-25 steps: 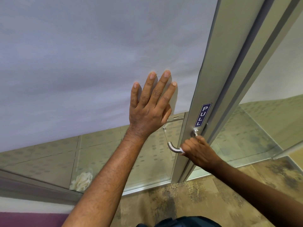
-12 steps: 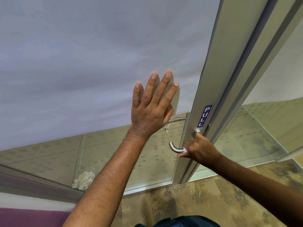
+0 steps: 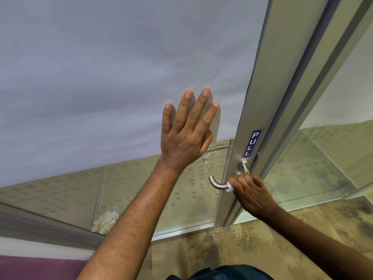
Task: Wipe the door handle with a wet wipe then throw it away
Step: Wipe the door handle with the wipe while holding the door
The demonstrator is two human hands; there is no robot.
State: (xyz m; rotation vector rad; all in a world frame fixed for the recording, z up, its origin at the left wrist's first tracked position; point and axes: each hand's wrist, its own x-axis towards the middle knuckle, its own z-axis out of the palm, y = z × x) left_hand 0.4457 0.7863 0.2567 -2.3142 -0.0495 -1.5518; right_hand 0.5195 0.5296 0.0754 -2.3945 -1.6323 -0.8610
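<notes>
**Wipe closed around the lever handle**

We see the door handle (image 3: 219,183), a brushed metal lever, mounted on the door's metal frame (image 3: 260,93) just below a blue PULL sign (image 3: 252,142). Its long axis runs roughly level from the round base on the frame out to the left, and its free end curls back toward the glass.

Our right hand (image 3: 252,194) has its grip pressed together around the middle of the lever, pinching the wet wipe (image 3: 229,186) against the metal. Only a small white edge of the wipe shows at the left side of the fingers; the rest is hidden inside the fist.

Our left hand (image 3: 187,136) lies flat on the frosted panel of the door (image 3: 121,77), fingers spread and pointing up, well apart from the handle and holding nothing.
</notes>
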